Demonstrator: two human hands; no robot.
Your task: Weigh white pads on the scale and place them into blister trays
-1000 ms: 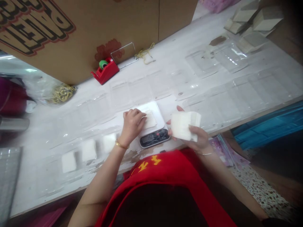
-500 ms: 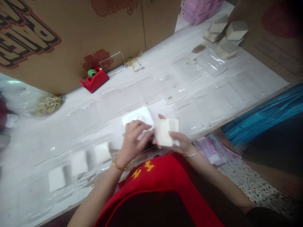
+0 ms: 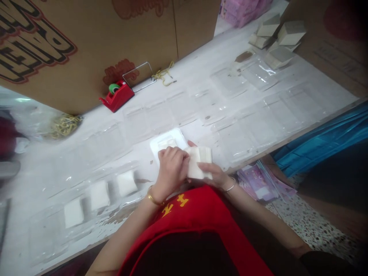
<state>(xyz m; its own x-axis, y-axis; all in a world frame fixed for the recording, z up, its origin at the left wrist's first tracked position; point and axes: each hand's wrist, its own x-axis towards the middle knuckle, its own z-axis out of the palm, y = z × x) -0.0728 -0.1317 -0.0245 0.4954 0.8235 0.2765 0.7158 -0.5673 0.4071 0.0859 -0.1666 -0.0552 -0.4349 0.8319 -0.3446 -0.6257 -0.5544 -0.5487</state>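
Note:
A thick stack of white sheets [image 3: 196, 161] is gripped in my right hand [image 3: 213, 173], thumb over its top face and fingers around the far edge. Against the stack's left edge, my left hand [image 3: 173, 164] is closed in a pinch; its fingertips are partly hidden. Just beyond my left hand lies a white tray [image 3: 155, 144] with a small white piece [image 3: 167, 143] in it. To the left, three small white stacks [image 3: 73, 212] [image 3: 99, 194] [image 3: 127, 183] rest on clear plastic sleeves [image 3: 46, 234].
More clear sleeves [image 3: 238, 140] cover the white table [image 3: 195, 134]. A red tape dispenser [image 3: 118, 97] stands by a large cardboard box [image 3: 143, 42], with yellow ties [image 3: 163, 74] alongside. Several pale blocks [image 3: 291, 32] are piled at the far right. Purple packets [image 3: 257, 182] lie below the table edge.
My left hand has moved right, and its fingers have curled onto the stack's left edge. The stack and my right hand have shifted slightly left; the view has also shifted a little.

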